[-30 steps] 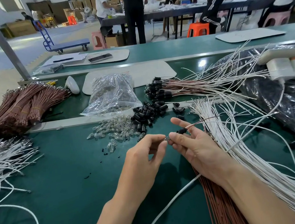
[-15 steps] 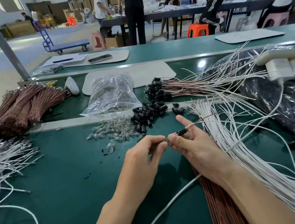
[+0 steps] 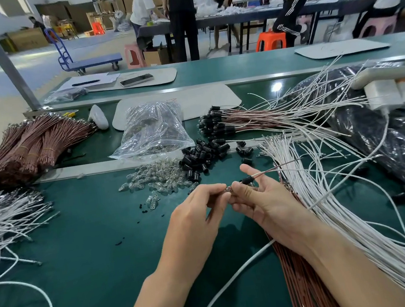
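Assembly stood midway: left hand (image 3: 194, 220) pinched a small clear glass bulb (image 3: 228, 189) at the black plastic socket (image 3: 247, 180), clamped in the grip of the right hand (image 3: 266, 201) (seating unclear); loose bulbs (image 3: 158, 179) lay beyond the grip.

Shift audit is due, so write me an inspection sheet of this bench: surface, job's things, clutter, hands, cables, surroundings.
Surface: green bench mat, dotted with small black bits.
Job's things: small clear glass bulb meets black plastic socket on a thin lead, between the hands.
Clutter: loose pile of clear bulbs, heap of black sockets, clear plastic bag, black plastic sack.
Hands: left hand pinches the bulb; right hand holds the socket.
Cables: white wires fanned at right, more at left; tied brown wire bundles; white power strip.
Surroundings: people at a far table, blue trolley, orange stool.
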Demonstrator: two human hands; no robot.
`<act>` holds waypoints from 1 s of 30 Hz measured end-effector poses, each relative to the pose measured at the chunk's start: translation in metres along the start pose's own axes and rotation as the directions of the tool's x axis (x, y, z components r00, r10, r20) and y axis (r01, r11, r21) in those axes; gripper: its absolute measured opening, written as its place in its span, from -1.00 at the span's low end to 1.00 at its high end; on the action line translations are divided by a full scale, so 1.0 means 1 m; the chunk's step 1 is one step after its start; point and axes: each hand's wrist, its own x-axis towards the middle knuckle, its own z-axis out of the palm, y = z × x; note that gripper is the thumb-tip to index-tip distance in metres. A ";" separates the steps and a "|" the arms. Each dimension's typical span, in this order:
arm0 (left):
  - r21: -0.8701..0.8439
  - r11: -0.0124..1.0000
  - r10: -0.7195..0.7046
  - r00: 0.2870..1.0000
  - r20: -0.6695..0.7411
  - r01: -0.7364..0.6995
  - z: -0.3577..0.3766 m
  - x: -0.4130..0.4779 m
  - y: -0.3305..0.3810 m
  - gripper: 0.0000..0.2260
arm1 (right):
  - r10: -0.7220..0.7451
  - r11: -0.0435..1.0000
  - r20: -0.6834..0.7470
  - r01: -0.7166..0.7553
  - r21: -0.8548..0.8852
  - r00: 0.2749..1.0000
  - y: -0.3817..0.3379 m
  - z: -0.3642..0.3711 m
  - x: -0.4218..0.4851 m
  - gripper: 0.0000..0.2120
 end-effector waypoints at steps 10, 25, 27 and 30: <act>-0.033 0.999 -0.027 0.999 0.026 0.027 0.000 -0.001 -0.003 -0.91 | 0.004 1.000 0.008 -0.004 0.005 1.000 0.000 0.000 0.000 -0.08; 0.024 0.999 -0.031 0.999 0.042 0.030 -0.001 0.000 0.002 -0.83 | 0.031 0.999 0.013 -0.031 0.011 0.999 -0.001 0.000 -0.003 -0.30; 0.010 0.999 -0.033 0.999 0.025 0.033 -0.001 0.000 0.001 -0.83 | 0.030 0.999 0.015 -0.031 0.021 0.999 -0.001 0.000 -0.003 -0.33; 0.042 0.999 -0.015 1.000 0.024 0.014 0.000 -0.001 0.000 -0.84 | 0.031 0.999 0.031 -0.032 0.029 0.999 -0.002 0.000 -0.003 -0.38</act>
